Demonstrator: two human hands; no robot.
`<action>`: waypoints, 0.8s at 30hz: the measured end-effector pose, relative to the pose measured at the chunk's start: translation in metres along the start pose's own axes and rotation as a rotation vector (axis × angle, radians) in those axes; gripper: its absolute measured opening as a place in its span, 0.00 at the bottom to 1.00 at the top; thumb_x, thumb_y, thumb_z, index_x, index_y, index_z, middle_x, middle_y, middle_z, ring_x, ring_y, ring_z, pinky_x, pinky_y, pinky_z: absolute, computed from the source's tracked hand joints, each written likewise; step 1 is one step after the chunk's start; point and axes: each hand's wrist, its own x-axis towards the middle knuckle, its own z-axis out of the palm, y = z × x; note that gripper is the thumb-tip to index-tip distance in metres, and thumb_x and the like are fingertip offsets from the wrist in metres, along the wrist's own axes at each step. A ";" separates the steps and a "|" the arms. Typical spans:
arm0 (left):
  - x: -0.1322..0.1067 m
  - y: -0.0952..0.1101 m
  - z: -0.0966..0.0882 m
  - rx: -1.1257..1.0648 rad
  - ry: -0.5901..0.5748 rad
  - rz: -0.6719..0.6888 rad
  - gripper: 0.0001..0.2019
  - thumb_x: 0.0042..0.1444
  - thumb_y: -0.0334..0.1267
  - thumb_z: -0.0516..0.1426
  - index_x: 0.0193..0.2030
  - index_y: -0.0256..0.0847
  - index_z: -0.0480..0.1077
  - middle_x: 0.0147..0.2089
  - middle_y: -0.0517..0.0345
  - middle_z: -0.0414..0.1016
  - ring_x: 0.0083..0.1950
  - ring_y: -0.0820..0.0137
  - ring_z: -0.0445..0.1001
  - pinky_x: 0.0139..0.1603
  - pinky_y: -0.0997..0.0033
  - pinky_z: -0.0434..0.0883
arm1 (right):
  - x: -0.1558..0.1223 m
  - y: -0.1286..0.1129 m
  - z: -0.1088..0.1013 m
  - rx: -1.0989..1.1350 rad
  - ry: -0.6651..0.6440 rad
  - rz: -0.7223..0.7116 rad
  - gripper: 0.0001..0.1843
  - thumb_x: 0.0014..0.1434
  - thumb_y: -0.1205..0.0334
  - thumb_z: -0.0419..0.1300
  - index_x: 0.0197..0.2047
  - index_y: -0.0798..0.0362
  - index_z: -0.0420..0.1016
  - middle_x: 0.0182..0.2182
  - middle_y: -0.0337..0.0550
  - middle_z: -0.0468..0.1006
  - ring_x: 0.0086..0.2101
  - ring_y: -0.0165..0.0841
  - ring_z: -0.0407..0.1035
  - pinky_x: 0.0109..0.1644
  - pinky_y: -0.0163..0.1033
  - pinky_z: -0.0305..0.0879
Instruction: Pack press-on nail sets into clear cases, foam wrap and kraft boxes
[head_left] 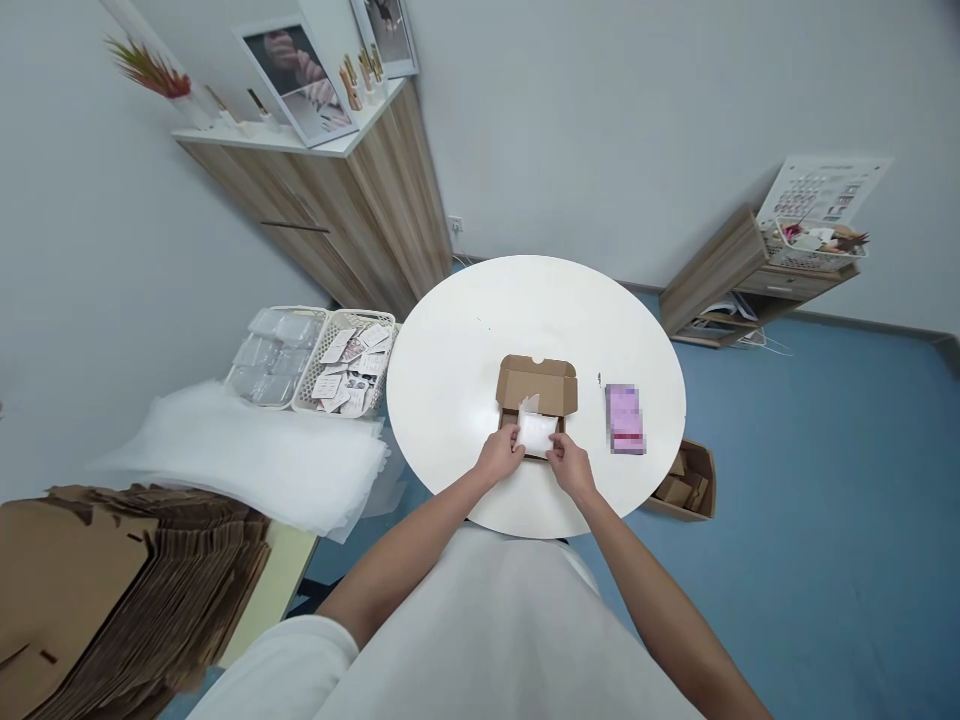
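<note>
A small open cardboard box [537, 385] sits on the round white table [465, 350], its lid flap standing up at the back. Inside its front half lies a white foam wrap [535, 428]. My left hand [501, 455] pinches the wrap's left edge, fingers closed. My right hand [570, 464] grips the wrap's right edge at the box's front corner, fingers closed too. A purple blurred flat item [625, 418] lies on the table right of the box.
Two white baskets [321, 360] with clear cases and cards stand at the left. White foam sheets [247, 450] and a stack of flat cardboard blanks [112, 590] lie on the side table. A carton [686, 485] sits on the blue floor. Wooden cabinets [360, 210] line the wall.
</note>
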 end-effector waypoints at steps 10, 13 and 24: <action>0.006 -0.008 0.002 0.148 -0.054 -0.044 0.14 0.41 0.32 0.56 0.38 0.39 0.68 0.42 0.50 0.71 0.45 0.59 0.69 0.43 0.64 0.64 | 0.012 0.005 0.008 -0.204 -0.141 -0.089 0.21 0.47 0.69 0.52 0.47 0.51 0.64 0.35 0.44 0.74 0.37 0.36 0.69 0.39 0.40 0.63; 0.009 -0.011 0.005 0.183 -0.066 -0.036 0.18 0.39 0.30 0.56 0.42 0.38 0.67 0.46 0.47 0.68 0.50 0.58 0.66 0.48 0.64 0.62 | 0.013 0.004 0.011 -0.235 -0.146 -0.121 0.20 0.46 0.69 0.53 0.45 0.52 0.66 0.37 0.45 0.74 0.38 0.37 0.68 0.41 0.42 0.63; 0.023 -0.005 -0.033 0.062 0.156 -0.035 0.19 0.46 0.34 0.53 0.48 0.39 0.63 0.52 0.47 0.64 0.53 0.62 0.63 0.51 0.65 0.61 | 0.025 0.005 -0.036 0.062 0.143 -0.030 0.17 0.49 0.59 0.51 0.43 0.53 0.66 0.42 0.45 0.71 0.38 0.33 0.68 0.41 0.40 0.64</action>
